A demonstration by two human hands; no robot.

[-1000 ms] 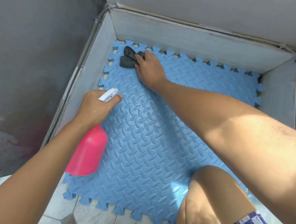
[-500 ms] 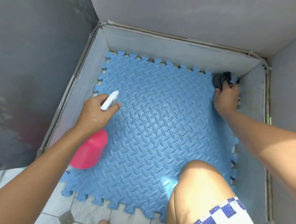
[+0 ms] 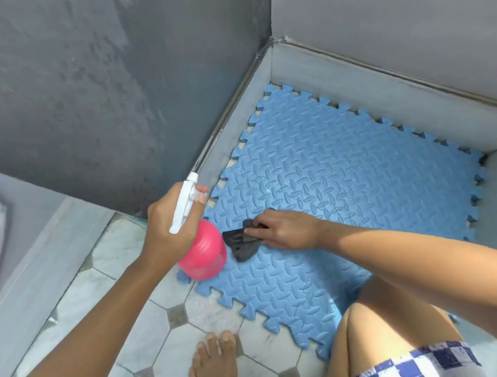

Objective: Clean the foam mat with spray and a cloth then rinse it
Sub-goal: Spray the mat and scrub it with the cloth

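A blue foam mat (image 3: 341,187) with a leaf pattern and puzzle edges lies flat in a walled corner. My right hand (image 3: 288,229) presses a dark grey cloth (image 3: 241,244) onto the mat near its left edge. Just left of the cloth, my left hand (image 3: 167,229) grips a pink spray bottle (image 3: 203,254) by its white trigger head, with the bottle hanging above the mat's left corner. The nozzle points up and away from me.
Low grey skirting walls (image 3: 382,99) close in the mat at the back, left and right. White floor tiles with grey diamonds (image 3: 150,321) lie to the near left. My bare foot (image 3: 212,364) and knee (image 3: 377,326) sit at the mat's near edge.
My right hand has swept the cloth from the far left corner to the far right corner and now to the mat's left edge near the bottle. The view has swung left.
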